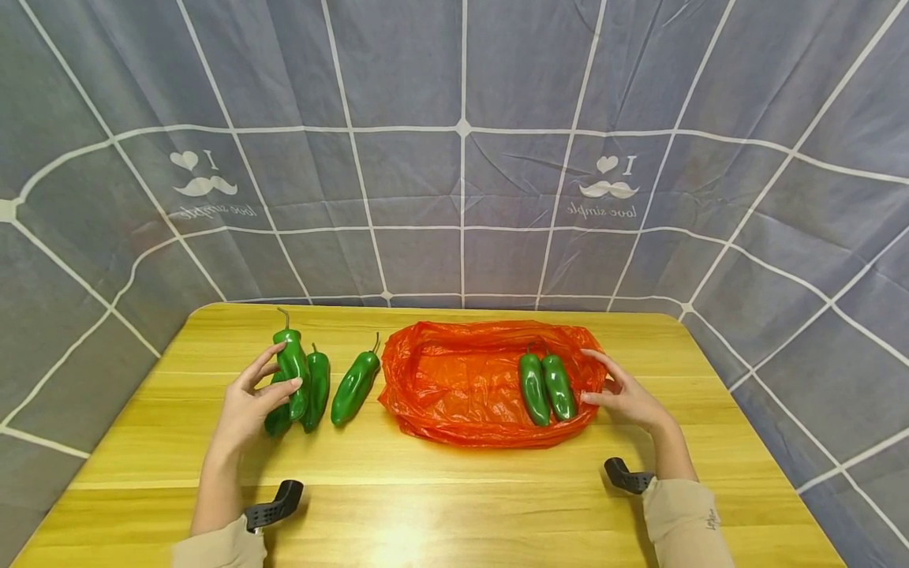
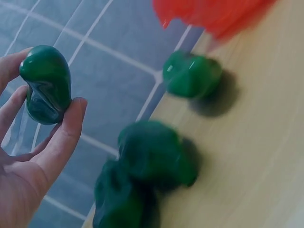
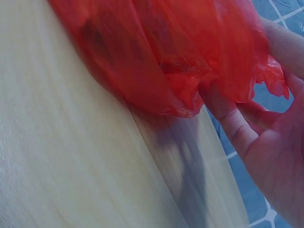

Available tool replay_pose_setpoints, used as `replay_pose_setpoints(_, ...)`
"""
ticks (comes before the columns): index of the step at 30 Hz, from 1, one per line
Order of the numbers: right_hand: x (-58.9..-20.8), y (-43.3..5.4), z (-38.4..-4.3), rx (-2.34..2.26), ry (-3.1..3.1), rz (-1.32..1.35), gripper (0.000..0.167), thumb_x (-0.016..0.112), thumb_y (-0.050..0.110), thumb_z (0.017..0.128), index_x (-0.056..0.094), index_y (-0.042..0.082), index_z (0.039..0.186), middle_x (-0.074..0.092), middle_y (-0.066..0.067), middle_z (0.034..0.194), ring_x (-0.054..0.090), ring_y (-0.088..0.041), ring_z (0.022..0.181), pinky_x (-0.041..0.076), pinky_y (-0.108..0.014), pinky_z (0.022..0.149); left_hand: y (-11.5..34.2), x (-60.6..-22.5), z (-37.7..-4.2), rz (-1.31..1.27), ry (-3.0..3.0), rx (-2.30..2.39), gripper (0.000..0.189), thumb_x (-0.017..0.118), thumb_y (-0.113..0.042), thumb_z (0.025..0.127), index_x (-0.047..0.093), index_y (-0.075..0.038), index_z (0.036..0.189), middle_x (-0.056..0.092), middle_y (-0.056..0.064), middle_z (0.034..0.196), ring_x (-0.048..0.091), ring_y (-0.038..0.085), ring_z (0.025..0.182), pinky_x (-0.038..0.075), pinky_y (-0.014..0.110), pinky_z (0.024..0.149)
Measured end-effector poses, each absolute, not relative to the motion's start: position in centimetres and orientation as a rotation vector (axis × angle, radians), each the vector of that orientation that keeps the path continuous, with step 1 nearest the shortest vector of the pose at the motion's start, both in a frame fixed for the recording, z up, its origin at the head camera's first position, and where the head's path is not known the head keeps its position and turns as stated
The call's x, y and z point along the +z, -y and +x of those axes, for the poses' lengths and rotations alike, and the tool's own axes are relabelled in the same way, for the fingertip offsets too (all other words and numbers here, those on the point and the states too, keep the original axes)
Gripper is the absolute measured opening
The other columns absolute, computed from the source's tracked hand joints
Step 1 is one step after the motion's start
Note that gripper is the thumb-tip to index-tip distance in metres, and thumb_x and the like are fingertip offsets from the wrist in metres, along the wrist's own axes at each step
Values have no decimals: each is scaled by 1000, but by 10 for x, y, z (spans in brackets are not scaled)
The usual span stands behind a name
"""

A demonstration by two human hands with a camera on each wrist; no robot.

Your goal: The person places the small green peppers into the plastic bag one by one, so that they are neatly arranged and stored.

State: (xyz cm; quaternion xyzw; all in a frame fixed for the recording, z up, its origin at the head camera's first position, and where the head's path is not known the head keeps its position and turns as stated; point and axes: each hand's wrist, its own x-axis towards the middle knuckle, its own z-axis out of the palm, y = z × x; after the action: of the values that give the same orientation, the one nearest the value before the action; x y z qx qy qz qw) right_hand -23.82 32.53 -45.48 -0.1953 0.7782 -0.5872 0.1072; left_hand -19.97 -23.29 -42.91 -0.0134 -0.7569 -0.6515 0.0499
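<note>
My left hand [image 1: 245, 406] pinches a green pepper [image 1: 291, 375] between thumb and fingers, raised off the table in the left wrist view. Partly hidden below it lies another pepper [image 1: 277, 418], with a third pepper [image 1: 317, 390] beside that. A separate pepper [image 1: 355, 386] rests between this group and the open red plastic bag [image 1: 454, 379]. Inside the bag, toward its right end, two peppers [image 1: 534, 390] lie side by side. My right hand [image 1: 628, 398] holds the bag's right rim, its thumb [image 3: 221, 102] against the red film.
The wooden table [image 1: 426, 505] has rounded back corners. Behind it and at both sides hangs a grey curtain [image 1: 412, 181] with white lines. Black wrist mounts [image 1: 273, 509] stick out inward from both forearms, over the table.
</note>
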Motion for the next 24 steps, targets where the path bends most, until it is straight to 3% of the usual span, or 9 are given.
replay_pose_setpoints(3, -455, -326, -238, -1713, -2307, -553, 72, 63, -1, 84, 20, 1, 142, 21, -30, 139, 54, -16, 107, 46, -20, 82, 221, -428, -203, -59, 2328, -2004, 61, 61, -6, 87, 36, -14, 142, 33, 22, 129, 59, -6, 83, 50, 16, 68)
replay_pose_setpoints(7, -454, -325, -238, -1706, -2317, -508, 74, 65, 2, 83, 22, 3, 142, 22, -27, 141, 54, -16, 107, 46, -20, 83, 207, -428, -206, -89, 2339, -2040, 62, 63, -9, 86, 35, -12, 141, 28, 27, 134, 59, -4, 85, 50, 17, 69)
replay_pose_setpoints(17, -455, -326, -238, -1712, -2294, -496, 74, 64, 1, 82, 22, 5, 143, 25, -27, 140, 56, -15, 105, 48, -22, 82, 175, -425, -215, -213, 2390, -2007, 64, 66, -11, 84, 37, -11, 140, 39, 23, 128, 61, -1, 85, 51, 20, 70)
replay_pose_setpoints(24, -455, -326, -237, -1699, -2307, -500, 74, 65, 3, 83, 23, 7, 143, 22, -24, 142, 53, -15, 109, 46, -21, 84, 152, -424, -221, -264, 2412, -2036, 63, 69, -11, 82, 41, -13, 138, 39, 22, 128, 62, 11, 92, 51, 21, 72)
